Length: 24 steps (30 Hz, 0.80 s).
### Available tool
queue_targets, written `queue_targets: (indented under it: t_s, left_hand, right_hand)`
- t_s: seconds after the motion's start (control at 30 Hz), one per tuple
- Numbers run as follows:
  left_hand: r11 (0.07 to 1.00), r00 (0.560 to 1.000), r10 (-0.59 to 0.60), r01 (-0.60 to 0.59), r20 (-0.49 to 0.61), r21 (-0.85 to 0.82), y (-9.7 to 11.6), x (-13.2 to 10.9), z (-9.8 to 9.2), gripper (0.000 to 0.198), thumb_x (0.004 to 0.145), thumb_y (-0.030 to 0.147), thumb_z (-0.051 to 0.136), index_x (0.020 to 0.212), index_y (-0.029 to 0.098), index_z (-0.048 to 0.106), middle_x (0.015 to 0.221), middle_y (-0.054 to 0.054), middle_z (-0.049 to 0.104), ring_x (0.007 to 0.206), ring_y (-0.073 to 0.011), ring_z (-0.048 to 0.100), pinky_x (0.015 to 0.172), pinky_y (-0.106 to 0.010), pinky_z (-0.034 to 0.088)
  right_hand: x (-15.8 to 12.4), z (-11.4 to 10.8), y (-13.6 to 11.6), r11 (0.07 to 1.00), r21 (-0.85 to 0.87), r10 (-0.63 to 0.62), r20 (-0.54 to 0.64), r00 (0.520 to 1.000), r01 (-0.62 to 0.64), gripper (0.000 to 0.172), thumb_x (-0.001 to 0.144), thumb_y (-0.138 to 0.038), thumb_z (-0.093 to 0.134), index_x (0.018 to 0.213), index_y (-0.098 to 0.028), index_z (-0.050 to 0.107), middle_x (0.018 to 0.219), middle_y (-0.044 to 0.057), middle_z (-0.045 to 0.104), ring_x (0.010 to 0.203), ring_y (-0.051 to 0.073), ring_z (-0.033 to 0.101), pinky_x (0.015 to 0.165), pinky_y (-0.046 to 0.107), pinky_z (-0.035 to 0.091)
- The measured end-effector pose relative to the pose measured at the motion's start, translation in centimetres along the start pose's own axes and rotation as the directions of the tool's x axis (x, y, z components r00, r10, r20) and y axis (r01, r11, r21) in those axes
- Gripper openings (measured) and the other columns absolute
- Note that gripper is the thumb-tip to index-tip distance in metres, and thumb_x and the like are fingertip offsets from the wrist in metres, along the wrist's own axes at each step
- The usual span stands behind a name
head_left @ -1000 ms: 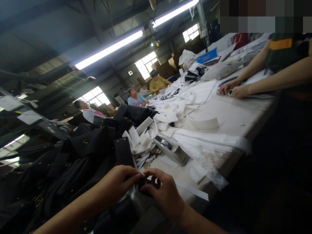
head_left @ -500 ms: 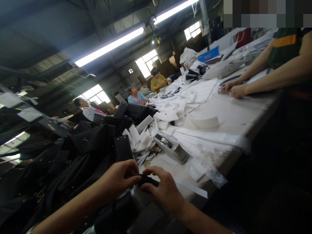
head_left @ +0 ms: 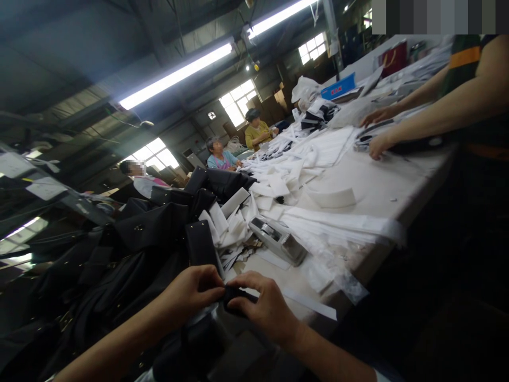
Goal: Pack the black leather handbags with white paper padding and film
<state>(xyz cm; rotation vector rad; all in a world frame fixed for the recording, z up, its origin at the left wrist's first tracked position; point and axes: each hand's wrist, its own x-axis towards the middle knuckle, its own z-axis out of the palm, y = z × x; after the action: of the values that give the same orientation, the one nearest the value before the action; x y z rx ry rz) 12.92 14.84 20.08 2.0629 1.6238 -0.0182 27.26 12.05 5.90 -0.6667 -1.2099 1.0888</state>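
Both my hands meet low in the middle of the head view, at the near edge of the table. My right hand [head_left: 268,305] grips a dark strap-like piece [head_left: 237,298] between thumb and fingers. Beside it, my left hand [head_left: 202,286] pinches at the left end of the same piece, thumb against fingertips. Black bags [head_left: 153,231] with small metal fittings are heaped to the left of my hands. A grey metal tape dispenser [head_left: 280,241] stands on the table just beyond my right hand.
White foam strips [head_left: 278,183] and plastic wrap lie along the table [head_left: 369,180]. At the right, a co-worker's hands [head_left: 379,132] handle dark strips. A blue box [head_left: 338,87] stands farther back. Several people sit along the far side.
My fingers have shifted slightly on the dark piece, my left fingertips now closer to my right hand. The co-worker's hands at the right have moved apart over the dark strips.
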Motion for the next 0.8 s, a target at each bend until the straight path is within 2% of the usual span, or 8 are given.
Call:
queue_targets:
  t_s: [0.07, 0.17, 0.3, 0.4, 0.53, 0.67, 0.8]
  left_hand:
    - [1.0, 1.0, 0.01, -0.01, 0.004, -0.006, 0.1, 0.1, 0.2, 0.029, 0.072, 0.043, 0.065, 0.079, 0.015, 0.067, 0.075, -0.004, 0.071, 0.073, -0.0201, 0.063, 0.065, -0.028, 0.046]
    - [0.996, 0.998, 0.056, -0.054, -0.033, 0.075, 0.7, -0.3, 0.4, 0.023, 0.077, 0.039, 0.063, 0.081, 0.017, 0.067, 0.077, -0.002, 0.071, 0.075, -0.0196, 0.064, 0.068, -0.028, 0.046]
    - [0.971, 0.987, 0.148, -0.133, -0.06, 0.199, 1.2, -1.0, 0.6, 0.024, 0.083, 0.04, 0.063, 0.099, 0.024, 0.07, 0.1, -0.003, 0.072, 0.089, -0.0208, 0.066, 0.076, -0.028, 0.048]
    - [0.948, 0.981, 0.184, -0.159, -0.065, 0.277, 1.0, -1.0, 1.1, 0.034, 0.077, 0.044, 0.071, 0.107, 0.027, 0.069, 0.108, -0.003, 0.07, 0.097, -0.0232, 0.065, 0.082, -0.03, 0.047]
    - [0.916, 0.98, 0.177, -0.132, -0.088, 0.378, 0.7, -0.9, 2.0, 0.028, 0.079, 0.044, 0.069, 0.104, 0.031, 0.07, 0.103, -0.002, 0.07, 0.095, -0.0235, 0.064, 0.083, -0.031, 0.045]
    - [0.902, 0.973, 0.209, -0.154, -0.097, 0.404, 0.7, -1.2, 2.3, 0.021, 0.08, 0.039, 0.067, 0.099, 0.03, 0.07, 0.098, -0.002, 0.069, 0.09, -0.0214, 0.064, 0.077, -0.03, 0.045]
    - [0.913, 0.976, 0.186, -0.13, -0.112, 0.386, 0.5, -1.5, 2.4, 0.018, 0.078, 0.036, 0.068, 0.094, 0.028, 0.069, 0.093, -0.001, 0.069, 0.083, -0.0193, 0.063, 0.071, -0.028, 0.044]
  right_hand:
    - [-0.2, 0.1, 0.1, 0.999, -0.03, -0.016, -0.009, 1.0, 0.016, 0.032, 0.07, -0.014, 0.081, 0.101, -0.023, 0.076, 0.101, 0.003, 0.075, 0.1, 0.02, 0.067, 0.093, 0.03, 0.05]
    - [-0.3, 0.0, -0.4, 0.998, -0.064, -0.016, -0.011, 1.0, 0.015, 0.036, 0.07, -0.017, 0.081, 0.105, -0.023, 0.075, 0.103, 0.003, 0.075, 0.1, 0.021, 0.067, 0.093, 0.033, 0.05]
    - [0.2, -1.0, -1.2, 0.997, -0.076, 0.01, 0.045, 0.999, -0.006, 0.036, 0.072, -0.02, 0.08, 0.108, -0.024, 0.074, 0.101, 0.003, 0.075, 0.096, 0.022, 0.068, 0.091, 0.034, 0.051]
    - [0.8, -1.8, -0.9, 0.993, 0.063, 0.093, 0.168, 0.981, -0.105, 0.034, 0.073, -0.016, 0.074, 0.106, -0.022, 0.074, 0.102, 0.003, 0.075, 0.096, 0.021, 0.069, 0.089, 0.034, 0.052]
    - [1.5, -2.2, 0.1, 0.934, 0.23, 0.22, 0.238, 0.946, -0.275, 0.032, 0.065, -0.014, 0.077, 0.097, -0.018, 0.074, 0.097, 0.004, 0.075, 0.093, 0.021, 0.069, 0.083, 0.031, 0.053]
    - [1.8, -2.3, 0.3, 0.919, 0.193, 0.303, 0.215, 0.928, -0.345, 0.023, 0.061, -0.012, 0.077, 0.083, -0.017, 0.074, 0.074, -0.002, 0.071, 0.072, 0.015, 0.066, 0.067, 0.024, 0.049]
    - [1.7, -2.8, 0.2, 0.892, 0.139, 0.398, 0.214, 0.892, -0.431, 0.011, 0.065, -0.017, 0.075, 0.075, -0.015, 0.073, 0.063, -0.003, 0.066, 0.059, 0.011, 0.059, 0.057, 0.021, 0.043]
